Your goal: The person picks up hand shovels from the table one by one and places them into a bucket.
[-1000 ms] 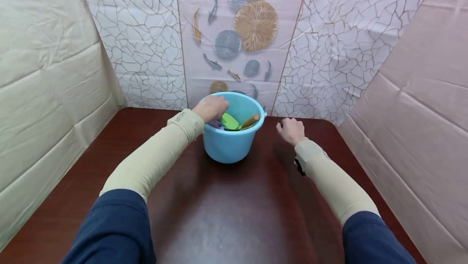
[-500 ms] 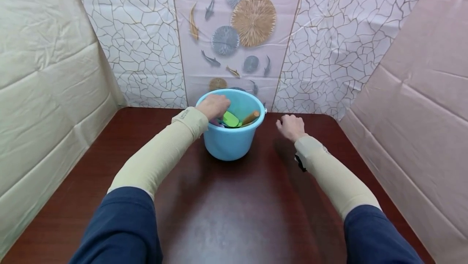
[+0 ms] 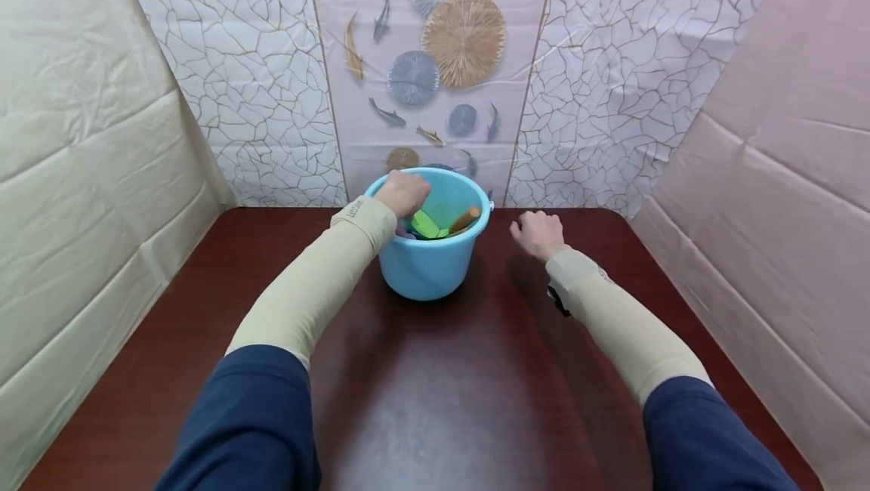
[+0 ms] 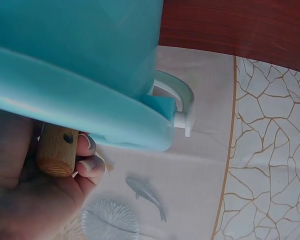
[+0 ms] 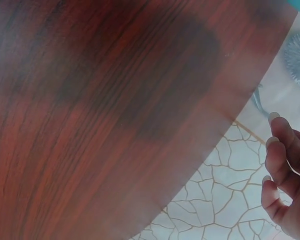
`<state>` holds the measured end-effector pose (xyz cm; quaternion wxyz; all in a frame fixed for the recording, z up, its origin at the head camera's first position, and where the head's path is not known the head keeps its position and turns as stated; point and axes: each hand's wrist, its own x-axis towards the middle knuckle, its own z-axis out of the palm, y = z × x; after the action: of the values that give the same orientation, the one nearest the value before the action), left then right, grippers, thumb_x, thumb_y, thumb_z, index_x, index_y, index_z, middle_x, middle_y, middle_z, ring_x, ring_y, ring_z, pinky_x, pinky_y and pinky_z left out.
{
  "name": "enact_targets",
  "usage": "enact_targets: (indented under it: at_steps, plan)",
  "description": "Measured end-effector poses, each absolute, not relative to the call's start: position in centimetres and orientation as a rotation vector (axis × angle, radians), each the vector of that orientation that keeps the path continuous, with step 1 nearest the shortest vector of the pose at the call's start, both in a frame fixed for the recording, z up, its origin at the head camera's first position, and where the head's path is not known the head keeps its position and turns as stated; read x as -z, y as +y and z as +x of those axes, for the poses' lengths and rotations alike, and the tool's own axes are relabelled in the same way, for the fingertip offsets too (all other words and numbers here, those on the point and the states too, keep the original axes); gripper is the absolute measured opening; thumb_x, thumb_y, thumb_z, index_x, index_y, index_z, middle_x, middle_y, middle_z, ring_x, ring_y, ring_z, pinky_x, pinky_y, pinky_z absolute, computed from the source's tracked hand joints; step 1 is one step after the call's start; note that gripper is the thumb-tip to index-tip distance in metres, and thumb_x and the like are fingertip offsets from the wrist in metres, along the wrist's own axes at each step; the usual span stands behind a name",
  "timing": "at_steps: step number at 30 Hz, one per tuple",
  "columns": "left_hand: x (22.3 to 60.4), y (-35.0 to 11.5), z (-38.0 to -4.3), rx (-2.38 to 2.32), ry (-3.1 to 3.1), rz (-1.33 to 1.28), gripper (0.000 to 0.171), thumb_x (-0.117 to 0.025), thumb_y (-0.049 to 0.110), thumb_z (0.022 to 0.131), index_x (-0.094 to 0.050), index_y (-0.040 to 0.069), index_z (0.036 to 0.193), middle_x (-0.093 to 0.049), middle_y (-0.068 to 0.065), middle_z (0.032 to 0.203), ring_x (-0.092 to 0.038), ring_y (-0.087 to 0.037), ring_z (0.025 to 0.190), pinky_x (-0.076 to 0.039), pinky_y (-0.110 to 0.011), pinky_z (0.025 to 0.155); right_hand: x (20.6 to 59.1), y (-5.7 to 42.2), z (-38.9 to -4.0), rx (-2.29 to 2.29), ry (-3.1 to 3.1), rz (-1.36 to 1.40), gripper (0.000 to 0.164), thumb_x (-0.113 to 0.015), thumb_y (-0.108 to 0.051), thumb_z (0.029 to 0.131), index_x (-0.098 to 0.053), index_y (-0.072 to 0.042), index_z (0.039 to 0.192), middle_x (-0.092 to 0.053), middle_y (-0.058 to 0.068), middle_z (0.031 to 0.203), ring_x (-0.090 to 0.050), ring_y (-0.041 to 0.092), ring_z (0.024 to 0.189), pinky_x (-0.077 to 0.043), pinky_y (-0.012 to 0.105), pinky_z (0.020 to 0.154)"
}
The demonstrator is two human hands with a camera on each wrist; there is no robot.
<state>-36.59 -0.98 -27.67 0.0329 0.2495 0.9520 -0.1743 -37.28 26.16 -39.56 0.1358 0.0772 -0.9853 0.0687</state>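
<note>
A light blue bucket (image 3: 427,272) stands upright near the back of the table. Over its left rim reaches my left hand (image 3: 403,193). The left wrist view shows that hand's fingers curled round a wooden handle (image 4: 59,152) with a hole near its end; the far end of the tool is hidden by the bucket. Inside the bucket lie a bright green utensil (image 3: 425,225), a purple piece (image 3: 404,232) and another wooden handle (image 3: 465,219) leaning on the right side. My right hand (image 3: 539,234) hovers right of the bucket, fingers loosely bent, holding nothing.
The dark red-brown table (image 3: 435,400) ends at a patterned cloth backdrop (image 3: 272,83). Pale cloth walls (image 3: 81,174) flank it on both sides. A white handle joint (image 4: 182,120) sticks out from the bucket's rim.
My left hand has shifted slightly up and to the right over the bucket, covering a little more of the green utensil. My right hand has hardly moved. The head view has shifted a little.
</note>
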Motion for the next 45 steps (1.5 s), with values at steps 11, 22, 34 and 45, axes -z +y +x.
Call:
enact_targets:
  at_steps: [11,22,34,45]
  plan:
    - [28.7,-0.7,-38.0,0.579,2.928,0.686,0.023,-0.071,0.011,0.083,-0.068,0.013,0.106,-0.069,-0.003,0.105,-0.058,-0.016,0.085,-0.054,-0.04,0.082,39.9,25.7,-36.9,-0.194,-2.875,0.237,0.041,-0.046,-0.022,0.096,-0.047,-0.01,0.057,-0.041,0.002,0.049,-0.047,0.022,0.049,-0.039,0.035,0.053]
    - [27.1,-0.4,-36.6,0.567,2.921,0.653,0.022,-0.069,0.014,0.088,-0.065,0.013,0.11,-0.066,-0.004,0.112,-0.052,-0.015,0.085,-0.052,-0.039,0.086,40.1,25.6,-37.2,-0.192,-2.873,0.206,0.035,-0.048,-0.022,0.095,-0.049,-0.008,0.063,-0.042,0.003,0.054,-0.047,0.023,0.053,-0.04,0.037,0.058]
    - [27.7,-0.4,-36.6,0.467,2.902,0.574,0.026,-0.071,0.014,0.087,-0.066,0.013,0.112,-0.067,-0.005,0.114,-0.052,-0.015,0.087,-0.051,-0.038,0.086,39.9,25.6,-36.9,-0.204,-2.898,0.206,0.034,-0.048,-0.021,0.095,-0.048,-0.008,0.063,-0.04,0.002,0.053,-0.045,0.022,0.051,-0.036,0.034,0.054]
    - [27.8,-0.9,-36.4,0.47,2.901,0.579,0.02,-0.059,0.015,0.095,-0.064,0.014,0.114,-0.062,-0.006,0.111,-0.048,-0.016,0.082,-0.044,-0.033,0.073,39.3,25.1,-37.0,-0.24,-2.913,0.206,0.033,-0.048,-0.02,0.095,-0.047,-0.008,0.064,-0.038,0.002,0.052,-0.043,0.021,0.05,-0.034,0.033,0.053]
